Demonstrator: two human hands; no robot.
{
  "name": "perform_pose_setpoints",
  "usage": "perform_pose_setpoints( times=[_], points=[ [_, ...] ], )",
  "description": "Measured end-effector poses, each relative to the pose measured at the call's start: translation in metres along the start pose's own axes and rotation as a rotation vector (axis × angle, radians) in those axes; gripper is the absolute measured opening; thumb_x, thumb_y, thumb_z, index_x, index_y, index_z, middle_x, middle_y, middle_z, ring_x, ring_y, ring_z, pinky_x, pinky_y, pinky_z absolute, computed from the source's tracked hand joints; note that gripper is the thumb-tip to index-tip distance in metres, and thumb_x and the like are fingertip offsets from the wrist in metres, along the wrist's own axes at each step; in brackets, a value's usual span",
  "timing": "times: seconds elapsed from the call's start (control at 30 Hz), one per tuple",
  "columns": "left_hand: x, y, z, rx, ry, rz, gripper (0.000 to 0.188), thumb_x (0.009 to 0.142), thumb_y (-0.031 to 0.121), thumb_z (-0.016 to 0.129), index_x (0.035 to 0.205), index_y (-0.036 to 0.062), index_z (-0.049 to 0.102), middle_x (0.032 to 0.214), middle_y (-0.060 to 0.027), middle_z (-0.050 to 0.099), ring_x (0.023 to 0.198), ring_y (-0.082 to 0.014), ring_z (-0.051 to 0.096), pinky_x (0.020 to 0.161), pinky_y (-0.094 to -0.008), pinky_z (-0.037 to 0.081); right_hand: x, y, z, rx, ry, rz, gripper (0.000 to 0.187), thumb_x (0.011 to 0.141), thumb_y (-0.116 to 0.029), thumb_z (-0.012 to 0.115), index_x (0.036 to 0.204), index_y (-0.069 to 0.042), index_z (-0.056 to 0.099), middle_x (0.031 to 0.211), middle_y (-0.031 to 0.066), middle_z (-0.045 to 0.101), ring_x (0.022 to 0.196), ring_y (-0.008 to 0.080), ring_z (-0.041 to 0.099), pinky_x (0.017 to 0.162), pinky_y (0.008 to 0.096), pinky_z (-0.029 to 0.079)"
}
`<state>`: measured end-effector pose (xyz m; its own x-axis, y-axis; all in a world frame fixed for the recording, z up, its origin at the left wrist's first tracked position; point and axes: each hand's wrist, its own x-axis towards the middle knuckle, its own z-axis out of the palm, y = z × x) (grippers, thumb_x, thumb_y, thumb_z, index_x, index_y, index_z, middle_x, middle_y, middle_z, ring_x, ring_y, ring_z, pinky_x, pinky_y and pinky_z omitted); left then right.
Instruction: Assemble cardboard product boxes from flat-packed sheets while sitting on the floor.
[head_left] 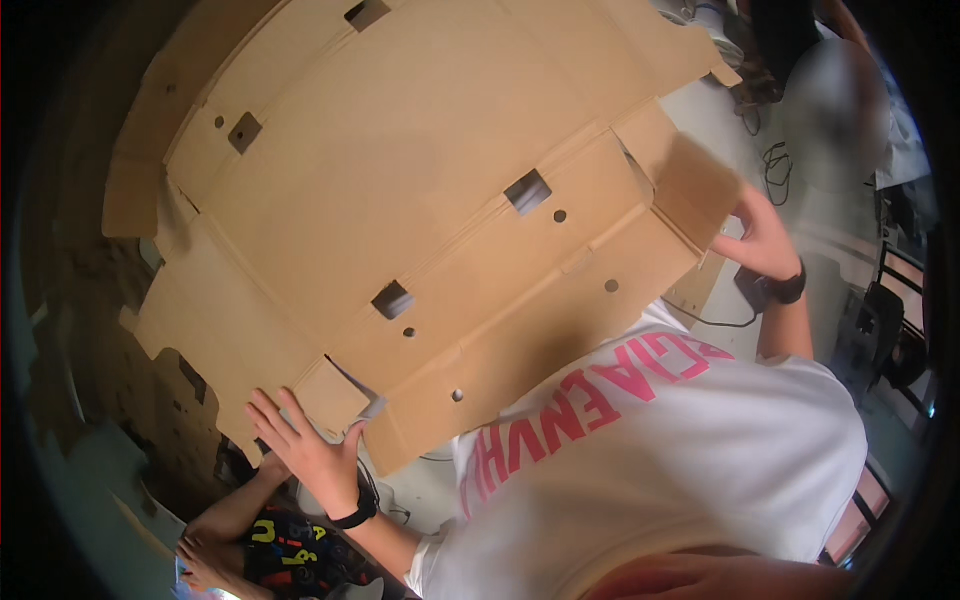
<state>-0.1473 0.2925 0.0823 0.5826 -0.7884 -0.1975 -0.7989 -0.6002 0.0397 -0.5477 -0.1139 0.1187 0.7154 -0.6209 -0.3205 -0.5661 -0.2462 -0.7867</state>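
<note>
A large unfolded cardboard box (400, 150) with creases, square cutouts and small round holes fills most of the view in front of me. My left hand (315, 455) rests on its lower left part, fingers spread flat beside a small folded flap (325, 398). On the right side, my right hand (765, 235) grips the box at a raised corner flap (693, 185). The thumb shows, but that flap hides most of the fingers. The near long edge panel (530, 350) of the cardboard leans toward my white shirt.
At the lower left is another person in a dark shirt with colourful lettering (300, 550), one bare arm (235, 510) reaching toward the cardboard. A black cable (778, 165) lies on the pale surface at right. A blurred person (840, 110) is at the upper right.
</note>
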Motion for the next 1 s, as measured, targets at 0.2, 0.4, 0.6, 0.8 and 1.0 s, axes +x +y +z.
perform_pose_setpoints(
  times=[0.2, 0.4, 0.6, 0.8, 1.0],
  points=[
    [-0.005, -0.005, 0.000, 0.084, -0.047, 0.009, 0.116, 0.056, 0.018, 0.091, 0.155, 0.0046, 0.031, 0.165, -0.0206, 0.021, 0.151, -0.0453, 0.018, 0.121, -0.0547, 0.025, 0.012, -0.027, 0.034, -0.222, -0.250, -0.318, 0.068, 0.066, 0.014, 0.053, 0.126, -0.014, 0.068, 0.143, 0.0165, 0.054, 0.122, 0.0353, 0.056, 0.099, 0.0414, 0.048],
    [-0.009, -0.026, -0.008, -0.062, -0.134, 0.060, 0.118, 0.042, 0.009, 0.092, 0.150, 0.0184, 0.045, 0.162, -0.0149, 0.033, 0.147, -0.0449, 0.028, 0.116, -0.0532, 0.034, 0.028, -0.024, 0.049, -0.523, -0.328, -0.407, 0.049, 0.073, -0.008, 0.077, 0.121, -0.016, 0.072, 0.140, 0.0077, 0.059, 0.128, 0.0368, 0.052, 0.103, 0.0463, 0.047],
    [-0.008, -0.032, -0.011, -0.253, -0.113, 0.091, 0.098, 0.052, 0.023, 0.091, 0.143, 0.0183, 0.056, 0.161, -0.0153, 0.034, 0.148, -0.0448, 0.028, 0.116, -0.0520, 0.034, 0.045, -0.004, 0.052, -0.483, -0.270, -0.443, 0.043, 0.075, -0.019, 0.077, 0.118, -0.013, 0.072, 0.128, 0.0077, 0.067, 0.121, 0.0356, 0.060, 0.096, 0.0434, 0.052],
    [-0.008, -0.030, -0.010, -0.231, -0.062, 0.104, 0.077, 0.065, 0.046, 0.084, 0.135, 0.0203, 0.065, 0.156, -0.0183, 0.041, 0.145, -0.0453, 0.032, 0.114, -0.0541, 0.032, 0.056, -0.006, 0.051, -0.438, -0.316, -0.430, 0.041, 0.078, -0.018, 0.075, 0.118, -0.010, 0.072, 0.127, 0.0093, 0.068, 0.120, 0.0346, 0.061, 0.096, 0.0425, 0.052],
    [-0.001, -0.011, -0.001, -0.308, 0.047, 0.087, 0.079, 0.070, 0.063, 0.079, 0.130, 0.0128, 0.064, 0.148, -0.0195, 0.047, 0.136, -0.0446, 0.041, 0.113, -0.0544, 0.032, 0.061, -0.014, 0.053, -0.430, -0.319, -0.427, 0.039, 0.079, -0.015, 0.073, 0.117, -0.008, 0.072, 0.125, 0.0105, 0.069, 0.118, 0.0346, 0.063, 0.094, 0.0412, 0.053]
  ],
)
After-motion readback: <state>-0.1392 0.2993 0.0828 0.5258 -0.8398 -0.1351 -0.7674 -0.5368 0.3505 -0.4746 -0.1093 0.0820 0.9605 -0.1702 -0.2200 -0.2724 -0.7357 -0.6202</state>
